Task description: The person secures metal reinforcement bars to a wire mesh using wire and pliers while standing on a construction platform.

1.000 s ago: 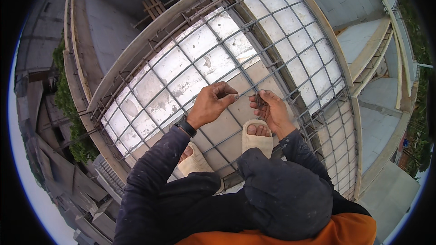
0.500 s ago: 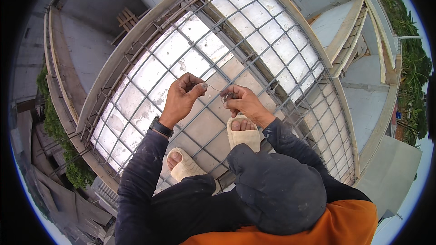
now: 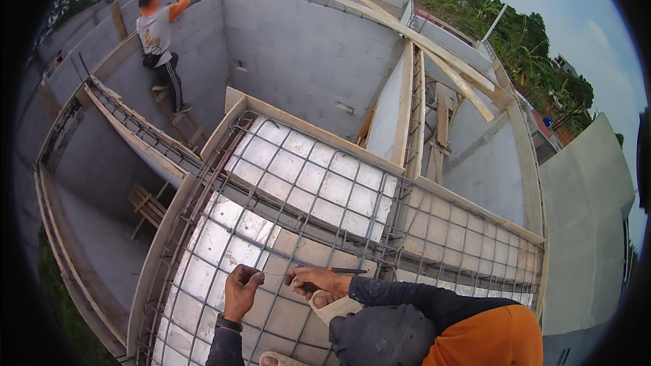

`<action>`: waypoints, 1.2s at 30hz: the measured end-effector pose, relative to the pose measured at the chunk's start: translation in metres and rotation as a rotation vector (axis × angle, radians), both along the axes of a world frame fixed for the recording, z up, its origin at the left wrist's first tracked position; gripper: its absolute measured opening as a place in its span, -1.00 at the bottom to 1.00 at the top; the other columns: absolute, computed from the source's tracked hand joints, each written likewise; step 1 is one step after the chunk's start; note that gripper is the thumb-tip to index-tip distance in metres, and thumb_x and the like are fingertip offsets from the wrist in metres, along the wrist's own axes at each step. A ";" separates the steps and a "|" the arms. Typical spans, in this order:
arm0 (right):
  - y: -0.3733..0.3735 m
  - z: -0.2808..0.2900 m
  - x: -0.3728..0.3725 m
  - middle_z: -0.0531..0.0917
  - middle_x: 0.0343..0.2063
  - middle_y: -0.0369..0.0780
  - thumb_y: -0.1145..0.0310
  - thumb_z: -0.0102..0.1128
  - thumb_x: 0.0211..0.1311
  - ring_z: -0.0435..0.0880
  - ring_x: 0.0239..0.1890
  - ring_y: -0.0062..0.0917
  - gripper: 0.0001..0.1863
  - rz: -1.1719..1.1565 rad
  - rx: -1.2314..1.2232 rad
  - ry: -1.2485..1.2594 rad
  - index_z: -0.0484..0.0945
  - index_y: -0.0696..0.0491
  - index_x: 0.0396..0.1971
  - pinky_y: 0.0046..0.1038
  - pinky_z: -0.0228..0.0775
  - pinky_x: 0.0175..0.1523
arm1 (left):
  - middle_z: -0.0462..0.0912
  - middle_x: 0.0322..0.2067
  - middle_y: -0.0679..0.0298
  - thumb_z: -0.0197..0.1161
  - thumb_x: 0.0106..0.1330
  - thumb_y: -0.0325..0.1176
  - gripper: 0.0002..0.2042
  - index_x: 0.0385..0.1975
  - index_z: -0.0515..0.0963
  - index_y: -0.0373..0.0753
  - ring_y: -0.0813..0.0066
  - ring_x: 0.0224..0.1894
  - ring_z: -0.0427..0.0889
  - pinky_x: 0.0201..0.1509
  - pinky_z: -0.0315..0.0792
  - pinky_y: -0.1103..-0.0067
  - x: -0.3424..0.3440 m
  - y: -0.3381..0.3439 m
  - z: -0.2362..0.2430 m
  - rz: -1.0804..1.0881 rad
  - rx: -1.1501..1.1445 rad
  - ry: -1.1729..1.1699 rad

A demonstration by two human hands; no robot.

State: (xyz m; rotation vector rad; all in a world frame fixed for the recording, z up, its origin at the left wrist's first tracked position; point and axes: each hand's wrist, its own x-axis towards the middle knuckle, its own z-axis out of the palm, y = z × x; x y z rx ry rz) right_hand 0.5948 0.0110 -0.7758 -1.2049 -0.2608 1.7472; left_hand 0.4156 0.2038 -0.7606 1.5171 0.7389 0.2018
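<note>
Thin wire (image 3: 274,274) runs between my two hands, above a grid of steel reinforcing bars (image 3: 236,233). My left hand (image 3: 240,290) is closed, thumb and finger pinching one end of the wire. My right hand (image 3: 317,280) is closed around the wire's other side; its curled fingers hide most of what lies in the palm. A slim dark tool with an orange part (image 3: 349,270) shows beside the right hand, and I cannot tell whether that hand grips it. Below the bars are pale, shiny panels (image 3: 313,175) and a beige board (image 3: 288,247). My sandalled foot (image 3: 337,307) rests near the right hand.
Wooden edge boards (image 3: 319,132) border the grid. Beyond them are deep block-walled rooms (image 3: 305,54). Long planks (image 3: 434,44) lie across wall tops at the far right. At the far left another person (image 3: 157,37) stands on a wooden ladder (image 3: 182,122) against a wall.
My view has tilted up and out, bringing the far walls, planks and other person into sight. My hands appear lower in the picture, still holding the wire. The dark tool now shows.
</note>
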 end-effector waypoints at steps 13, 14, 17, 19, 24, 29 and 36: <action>0.015 0.032 -0.005 0.65 -0.46 -0.36 0.17 0.19 0.57 0.54 -0.52 -0.63 -0.51 0.258 0.019 -0.460 0.47 0.00 0.38 -0.41 0.43 -0.34 | 0.80 -0.36 0.14 0.43 0.38 -0.25 -0.79 -0.25 0.69 -0.28 0.23 -0.31 0.79 -0.18 0.61 0.39 -0.008 0.013 0.023 -0.221 0.467 0.123; 0.015 0.031 -0.005 0.70 -0.44 -0.28 0.16 0.18 0.56 0.61 -0.47 -0.57 -0.57 0.294 -0.064 -0.563 0.55 0.00 0.30 -0.38 0.46 -0.30 | 0.80 -0.36 0.14 0.43 0.38 -0.24 -0.79 -0.26 0.69 -0.28 0.23 -0.32 0.79 -0.19 0.60 0.38 -0.014 0.003 0.016 -0.209 0.409 0.184; 0.015 0.024 -0.002 0.72 -0.43 -0.16 0.11 0.18 0.53 0.67 -0.49 -0.39 -0.66 0.314 -0.010 -0.914 0.71 0.02 0.04 -0.29 0.51 -0.24 | 0.80 -0.32 0.11 0.37 0.41 -0.18 -0.74 -0.19 0.67 -0.29 0.19 -0.27 0.78 -0.14 0.59 0.36 -0.004 0.000 -0.006 -0.175 0.429 0.156; 0.015 0.012 0.006 0.69 -0.50 -0.19 0.15 0.18 0.53 0.67 -0.50 -0.43 -0.68 0.249 -0.053 -0.883 0.71 -0.01 0.07 -0.29 0.48 -0.27 | 0.80 -0.13 0.02 0.39 0.37 -0.14 -0.63 -0.04 0.66 -0.33 0.11 -0.09 0.78 0.05 0.60 0.35 0.005 0.000 -0.006 -0.102 0.257 0.221; 0.055 0.025 0.046 0.73 -0.45 -0.13 0.21 0.12 0.55 0.78 -0.39 -0.42 -0.67 0.229 -0.077 -1.038 0.66 -0.05 0.16 -0.29 0.57 -0.18 | 0.62 0.18 -0.02 0.42 0.31 -0.15 -0.44 0.25 0.54 -0.32 -0.01 0.30 0.53 0.40 0.41 0.24 -0.004 0.043 -0.069 0.101 0.665 0.286; 0.107 -0.014 0.091 0.79 -0.25 0.01 0.28 0.09 0.53 0.79 -0.23 -0.07 -0.69 0.398 0.049 -1.354 0.70 -0.02 0.12 -0.12 0.60 -0.07 | 0.52 0.30 0.03 0.51 0.22 -0.16 -0.37 0.27 0.53 -0.31 -0.02 0.38 0.44 0.42 0.40 0.20 0.032 0.087 -0.096 0.088 0.844 0.535; 0.159 -0.052 0.119 0.80 -0.22 -0.01 0.29 0.09 0.49 0.76 -0.18 0.00 -0.69 0.510 0.073 -1.260 0.75 0.00 0.04 -0.08 0.59 -0.04 | 0.38 0.43 0.01 0.58 0.13 -0.23 -0.46 0.08 0.58 -0.29 -0.02 0.47 0.32 0.49 0.30 0.16 0.052 0.081 -0.111 0.110 0.813 0.574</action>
